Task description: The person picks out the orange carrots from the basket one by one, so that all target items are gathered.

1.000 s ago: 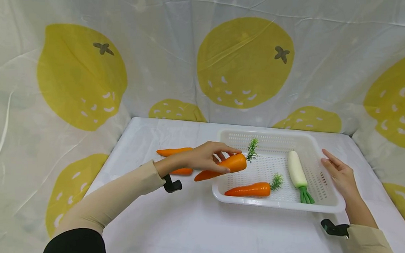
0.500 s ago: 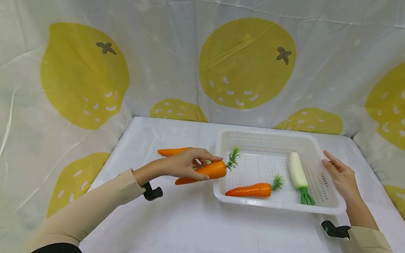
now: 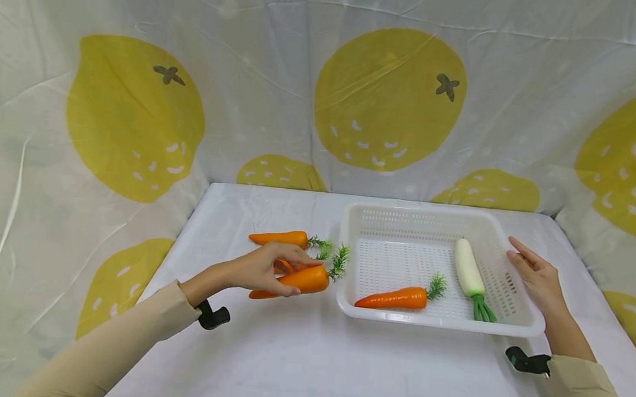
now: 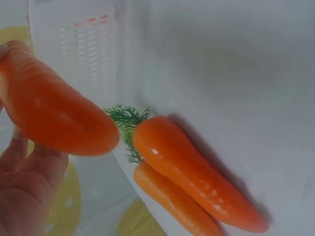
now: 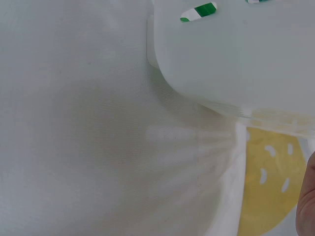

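My left hand [image 3: 264, 267] grips an orange carrot [image 3: 313, 279] with a green leafy top, over the table left of the white basket [image 3: 429, 326]. In the left wrist view this carrot [image 4: 54, 108] hangs above the cloth, thumb and fingers on either side. Two more carrots lie side by side beyond the hand: one carrot [image 3: 281, 238] shows well, while the nearer one is mostly hidden behind my fingers. My right hand [image 3: 540, 282] touches the basket's right side with straight fingers. Inside the basket are a carrot [image 3: 396, 298] at the front left and a white radish [image 3: 468, 267] at the right.
White cloth covers the table [image 3: 311, 364]. Behind and at both sides hangs a curtain [image 3: 269, 90] printed with yellow lemons. A black wrist camera [image 3: 213, 316] sits below the left wrist, and another camera [image 3: 526, 360] below the right.
My left hand has carried the carrot leftward and slightly down, from over the basket's left edge to beside the other two carrots. The right hand and basket stay in place.
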`<move>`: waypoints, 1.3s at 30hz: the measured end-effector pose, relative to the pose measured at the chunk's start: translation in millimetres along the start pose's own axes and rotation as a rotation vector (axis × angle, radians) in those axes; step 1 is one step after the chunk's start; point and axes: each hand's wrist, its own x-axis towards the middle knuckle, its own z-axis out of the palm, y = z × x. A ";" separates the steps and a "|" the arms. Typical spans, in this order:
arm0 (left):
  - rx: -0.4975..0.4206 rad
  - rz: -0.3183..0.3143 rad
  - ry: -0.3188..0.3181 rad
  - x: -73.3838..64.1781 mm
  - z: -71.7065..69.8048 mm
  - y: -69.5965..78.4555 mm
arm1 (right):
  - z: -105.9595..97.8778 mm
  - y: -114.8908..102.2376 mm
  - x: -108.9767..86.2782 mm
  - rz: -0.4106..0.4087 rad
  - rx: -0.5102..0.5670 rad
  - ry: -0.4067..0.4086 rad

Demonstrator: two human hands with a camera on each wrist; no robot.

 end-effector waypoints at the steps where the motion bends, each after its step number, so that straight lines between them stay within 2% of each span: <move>1: -0.003 -0.005 0.000 -3.0 0.4 -2.6 | 0.1 0.2 -0.2 0.001 0.007 -0.001; 9: -0.001 -0.024 -0.010 -20.4 5.2 -29.4 | 1.5 -3.1 -0.6 0.018 0.016 0.004; 17: 0.013 -0.054 -0.046 -26.1 16.5 -53.1 | 2.4 -7.0 -1.4 0.026 0.025 -0.003; 22: 0.037 -0.049 -0.057 -25.1 20.2 -59.5 | 1.5 -2.6 -0.2 0.020 0.046 -0.003; 29: 0.077 -0.047 -0.054 -22.0 21.5 -64.2 | -0.4 -1.3 -0.6 0.020 0.001 -0.007; 39: 0.102 -0.037 -0.055 -21.1 22.5 -71.9 | 0.6 -0.6 -0.2 0.019 0.024 -0.009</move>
